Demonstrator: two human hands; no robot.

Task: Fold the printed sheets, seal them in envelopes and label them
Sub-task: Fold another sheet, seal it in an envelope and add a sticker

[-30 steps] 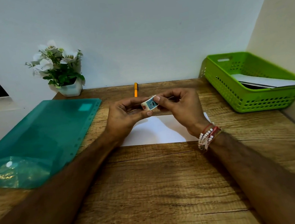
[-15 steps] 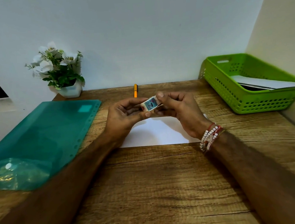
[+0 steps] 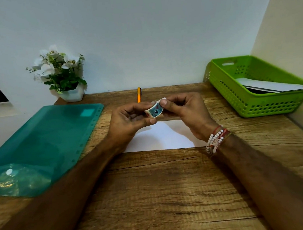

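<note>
**Tape end lifted, sealing about to start**

The desk (image 3: 154, 197) fills the lower frame; a teal folder (image 3: 39, 143) lies left, a green basket (image 3: 255, 102) with white sheets upper right. At centre a white envelope (image 3: 163, 137), or possibly a folded sheet, lies flat. Above it the left hand (image 3: 129, 120) grips a tape roll (image 3: 154, 111); the right hand (image 3: 185, 110) now pinches its scalloped end, newly peeled up, ready for sealing.

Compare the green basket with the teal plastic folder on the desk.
The green basket is a deep, perforated, opaque container at the right; the teal plastic folder is flat, translucent and lies at the left. The basket holds white papers. Both rest on the wooden desk.
</note>
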